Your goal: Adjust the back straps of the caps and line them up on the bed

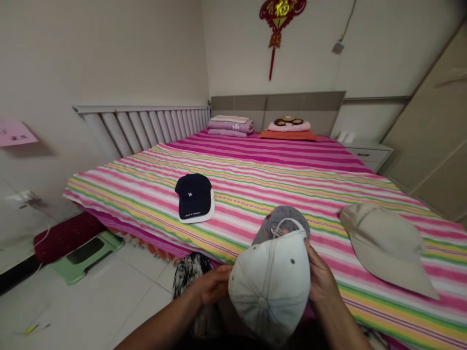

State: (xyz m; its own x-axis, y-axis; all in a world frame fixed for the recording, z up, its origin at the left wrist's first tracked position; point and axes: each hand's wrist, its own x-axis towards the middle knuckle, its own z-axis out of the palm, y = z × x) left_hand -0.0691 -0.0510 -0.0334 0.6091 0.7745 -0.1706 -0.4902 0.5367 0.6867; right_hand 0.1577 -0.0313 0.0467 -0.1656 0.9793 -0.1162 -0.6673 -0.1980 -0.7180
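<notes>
Across the bedroom, a striped bedspread (292,167) carries a navy cap (194,197) and, toward its right edge, a beige cap (383,248). Over the near edge, the left hand (213,286) and right hand (321,279) have their fingers closed around a white cotton cap (268,291), which looks light, soft and easily held by the crown. A grey cap (282,218) sits just behind it.

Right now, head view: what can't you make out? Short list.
Grey cap: lower part hidden by the white cap.
Left hand: fingertips hidden behind the white cap.
Navy cap: lettering too small to read.
White items on the bedside cabinet: too small and blurred to identify.
Pink paper: cut off by the left edge.
</notes>
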